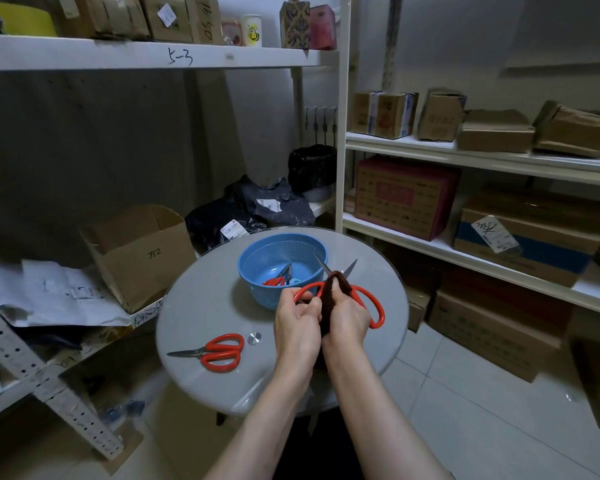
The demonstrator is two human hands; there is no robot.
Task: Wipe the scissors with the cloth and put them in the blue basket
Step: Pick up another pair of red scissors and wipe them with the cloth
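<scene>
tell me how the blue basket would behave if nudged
Probably light: the blue basket looks like thin perforated plastic. It would likely slide rather than tip, sitting wide and low on the smooth table. The scissors inside add little weight.

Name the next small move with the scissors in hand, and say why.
Probably slide the cloth in the right hand up the open blades toward the tips: it covers only the pivot area of the held scissors, the blades above it show bare, and the left hand grips a red handle.
</scene>
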